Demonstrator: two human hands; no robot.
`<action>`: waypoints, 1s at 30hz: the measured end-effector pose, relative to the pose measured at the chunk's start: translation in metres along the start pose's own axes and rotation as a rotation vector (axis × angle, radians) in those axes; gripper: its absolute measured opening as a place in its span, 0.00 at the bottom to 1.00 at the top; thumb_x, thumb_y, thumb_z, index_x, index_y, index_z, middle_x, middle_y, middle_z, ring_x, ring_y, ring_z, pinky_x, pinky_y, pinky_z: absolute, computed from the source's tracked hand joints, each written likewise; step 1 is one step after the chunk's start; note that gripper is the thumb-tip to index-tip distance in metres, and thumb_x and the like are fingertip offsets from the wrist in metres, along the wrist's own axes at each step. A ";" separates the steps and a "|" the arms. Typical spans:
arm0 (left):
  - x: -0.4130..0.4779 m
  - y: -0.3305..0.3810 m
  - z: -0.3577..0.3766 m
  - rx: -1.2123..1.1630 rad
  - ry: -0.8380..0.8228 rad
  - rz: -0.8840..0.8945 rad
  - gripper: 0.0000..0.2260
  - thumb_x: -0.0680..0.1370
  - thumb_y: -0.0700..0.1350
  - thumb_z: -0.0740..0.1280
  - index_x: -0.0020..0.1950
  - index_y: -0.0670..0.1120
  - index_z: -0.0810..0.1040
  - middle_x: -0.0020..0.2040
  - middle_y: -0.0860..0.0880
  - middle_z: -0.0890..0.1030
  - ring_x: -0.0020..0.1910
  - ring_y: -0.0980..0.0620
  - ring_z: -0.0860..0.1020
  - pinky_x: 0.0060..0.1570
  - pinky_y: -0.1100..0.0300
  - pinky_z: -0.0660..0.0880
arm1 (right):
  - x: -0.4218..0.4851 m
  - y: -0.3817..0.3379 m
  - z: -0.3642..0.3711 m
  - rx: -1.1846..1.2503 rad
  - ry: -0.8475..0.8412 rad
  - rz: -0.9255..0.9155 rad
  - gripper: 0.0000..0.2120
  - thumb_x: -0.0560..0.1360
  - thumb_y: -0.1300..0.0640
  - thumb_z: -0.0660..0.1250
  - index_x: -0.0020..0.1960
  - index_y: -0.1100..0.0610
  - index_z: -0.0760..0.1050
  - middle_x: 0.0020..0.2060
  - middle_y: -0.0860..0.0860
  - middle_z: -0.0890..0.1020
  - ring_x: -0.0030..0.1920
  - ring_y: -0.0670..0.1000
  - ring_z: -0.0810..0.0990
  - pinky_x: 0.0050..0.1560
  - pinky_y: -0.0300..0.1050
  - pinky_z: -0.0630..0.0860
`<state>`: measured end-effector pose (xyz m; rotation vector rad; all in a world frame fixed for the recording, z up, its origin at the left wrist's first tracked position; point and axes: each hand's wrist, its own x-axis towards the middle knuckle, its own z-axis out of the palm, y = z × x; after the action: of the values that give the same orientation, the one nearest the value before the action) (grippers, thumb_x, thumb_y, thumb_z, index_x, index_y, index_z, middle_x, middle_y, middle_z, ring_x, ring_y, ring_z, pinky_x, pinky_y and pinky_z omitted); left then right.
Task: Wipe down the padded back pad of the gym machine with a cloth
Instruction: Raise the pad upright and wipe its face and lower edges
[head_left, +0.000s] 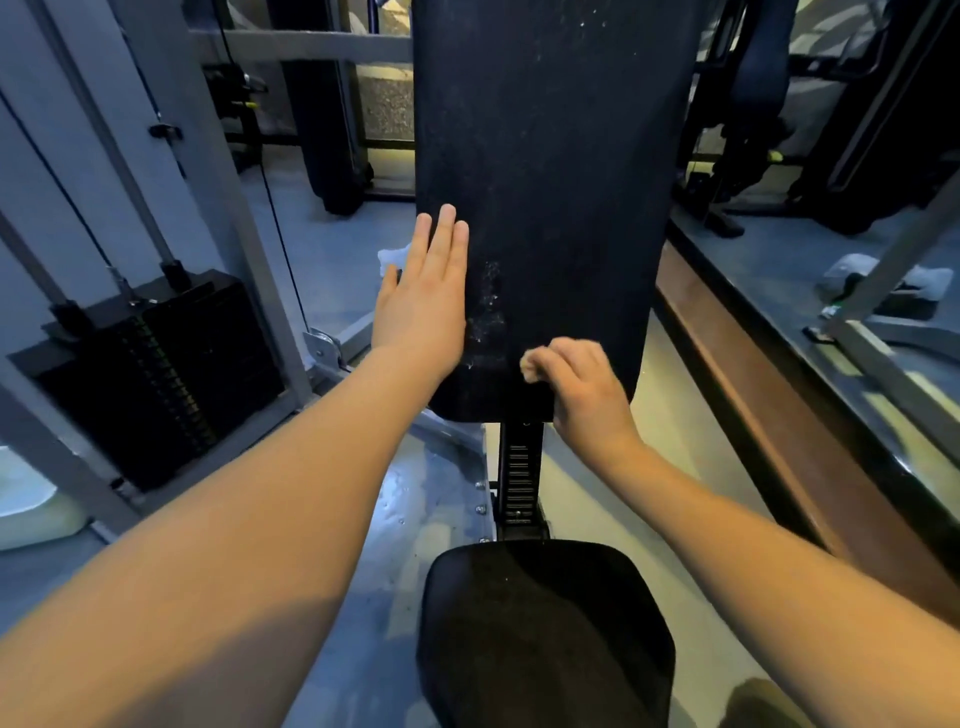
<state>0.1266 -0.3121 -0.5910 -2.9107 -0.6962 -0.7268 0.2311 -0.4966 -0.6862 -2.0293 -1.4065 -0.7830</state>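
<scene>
The tall black back pad (550, 171) stands upright in the middle of the view, with pale specks and smears on its lower left part. My left hand (423, 296) lies flat with straight fingers against the pad's left edge. My right hand (579, 387) is curled round a small pale cloth (531, 365) and presses it on the pad's lower part, near the bottom edge. Most of the cloth is hidden inside the fist.
The black seat pad (545, 634) sits below, joined by a notched black post (518, 483). A weight stack (156, 374) in a grey frame with cables stands at the left. A brown ledge (753, 395) runs along the right, with other machines behind.
</scene>
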 end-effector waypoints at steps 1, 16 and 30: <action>0.000 0.001 0.000 0.008 0.003 -0.001 0.46 0.77 0.36 0.70 0.82 0.46 0.39 0.81 0.50 0.35 0.80 0.47 0.38 0.77 0.43 0.57 | -0.019 -0.002 0.004 0.004 -0.084 -0.019 0.16 0.74 0.65 0.65 0.61 0.61 0.79 0.55 0.56 0.79 0.55 0.57 0.74 0.52 0.49 0.78; 0.000 0.002 0.002 0.040 -0.002 -0.015 0.46 0.78 0.38 0.70 0.81 0.46 0.37 0.80 0.50 0.33 0.80 0.47 0.37 0.76 0.45 0.58 | 0.056 0.013 -0.049 -0.040 0.146 0.296 0.19 0.78 0.65 0.67 0.67 0.53 0.73 0.56 0.54 0.69 0.53 0.59 0.75 0.50 0.52 0.77; 0.002 -0.001 0.008 0.018 0.012 0.000 0.46 0.78 0.38 0.70 0.81 0.46 0.36 0.80 0.50 0.32 0.80 0.46 0.36 0.76 0.42 0.60 | 0.110 0.040 -0.062 -0.152 0.288 0.266 0.15 0.77 0.67 0.63 0.61 0.56 0.77 0.55 0.57 0.76 0.53 0.63 0.76 0.54 0.41 0.62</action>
<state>0.1312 -0.3089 -0.5974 -2.8875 -0.6983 -0.7328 0.2903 -0.4840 -0.5690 -2.0610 -0.9203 -1.0389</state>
